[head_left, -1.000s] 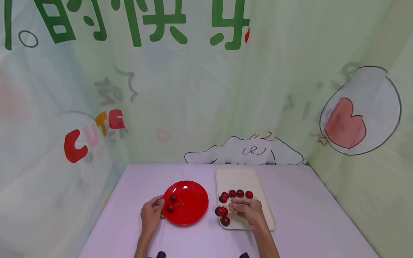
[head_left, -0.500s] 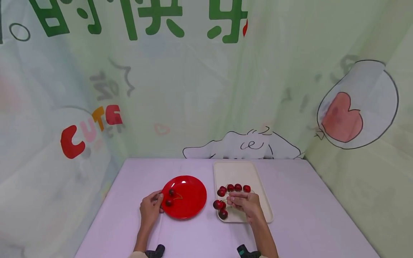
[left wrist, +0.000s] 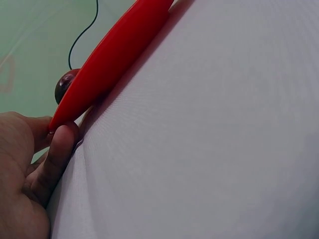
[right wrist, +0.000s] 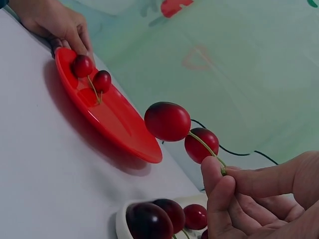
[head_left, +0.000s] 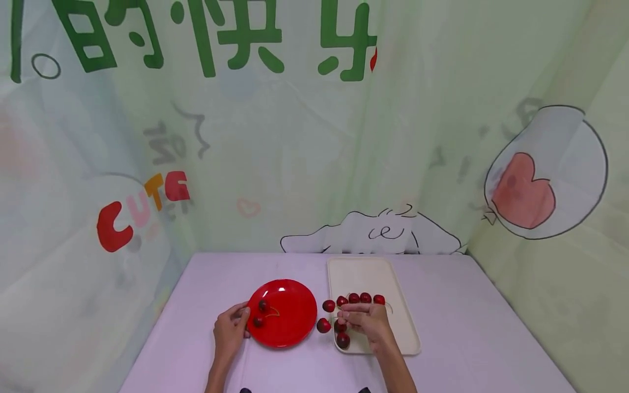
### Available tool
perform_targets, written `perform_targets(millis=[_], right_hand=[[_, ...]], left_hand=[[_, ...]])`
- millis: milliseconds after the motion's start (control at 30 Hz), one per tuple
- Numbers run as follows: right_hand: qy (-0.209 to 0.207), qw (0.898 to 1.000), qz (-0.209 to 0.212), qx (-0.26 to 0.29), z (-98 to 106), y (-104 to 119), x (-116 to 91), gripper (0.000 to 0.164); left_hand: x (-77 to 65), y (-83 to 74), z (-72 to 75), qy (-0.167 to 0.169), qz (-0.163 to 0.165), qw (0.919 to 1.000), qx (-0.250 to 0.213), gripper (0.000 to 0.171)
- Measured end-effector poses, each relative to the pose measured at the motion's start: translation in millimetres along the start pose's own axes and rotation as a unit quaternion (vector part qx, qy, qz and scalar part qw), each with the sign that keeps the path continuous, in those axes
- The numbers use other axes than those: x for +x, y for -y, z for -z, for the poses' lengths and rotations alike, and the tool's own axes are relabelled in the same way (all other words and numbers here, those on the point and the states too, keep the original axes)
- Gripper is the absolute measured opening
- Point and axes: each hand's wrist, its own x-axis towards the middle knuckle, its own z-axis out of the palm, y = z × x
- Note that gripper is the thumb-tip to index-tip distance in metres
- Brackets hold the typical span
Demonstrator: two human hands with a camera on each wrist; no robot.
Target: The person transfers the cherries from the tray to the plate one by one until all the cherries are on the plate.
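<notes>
From high on the near side, the head view looks down over the tabletop point(head_left: 457, 316); the left wrist view is low, close beside the red plate point(head_left: 292, 319); the right wrist view faces leftward past nearer cherries point(right wrist: 168, 122), sharing the plate with both.

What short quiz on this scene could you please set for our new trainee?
1. Open question: by which part does the right hand hold the cherry pair?
2. True or false: the left hand is holding a cherry.
3. Multiple choice: how many cherries lie on the red plate? A) one; B) two; C) four.

Key: 1. The stems, pinched at their joined end. 2. False; it grips the red plate. 3. B.
</notes>
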Motion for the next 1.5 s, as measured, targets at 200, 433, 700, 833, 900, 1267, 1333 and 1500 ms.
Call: perform_targets(millis=[200, 433, 700, 833, 900, 1267, 1333, 1500], right_hand=[[0.02, 1.0, -0.008, -0.006, -8, -5, -8, 0.027], [0.062, 0.998, -0.002, 0.014, -14, -8, -13, 0.034], [0.062, 0.998, 0.004, 0.004, -23, -5, -12, 0.033], [0.062, 0.998, 0.004, 0.003, -26, -5, -11, 0.033], [0.065, 0.998, 0.006, 0.003, -28, -5, -9, 0.032], [0.072, 0.997, 0.004, 0.0, -40, -4, -5, 0.033], [0.073, 0.997, 0.004, -0.003, -42, -3, -4, 0.033], [0.074, 0.997, 0.001, -0.005, -48, -2, -2, 0.032]], left_hand=[[-5.3, 9.9, -5.4, -0.003, 0.01, 0.9999, 0.013, 0.032], [-9.7, 10.9, -6.2, -0.007, 0.014, 0.9998, 0.016, 0.032], [-4.3, 11.2, -6.6, -0.003, 0.021, 0.9996, 0.016, 0.032], [-2.3, 10.7, -6.9, -0.005, 0.021, 0.9997, 0.014, 0.032], [-1.8, 9.1, -6.6, -0.006, 0.02, 0.9997, 0.011, 0.032], [-0.4, 0.9, -3.4, -0.009, 0.011, 0.9998, 0.011, 0.031], [0.5, 0.8, -3.2, -0.011, 0.012, 0.9998, 0.012, 0.031], [3.6, 1.0, -2.9, -0.009, 0.019, 0.9997, 0.015, 0.032]])
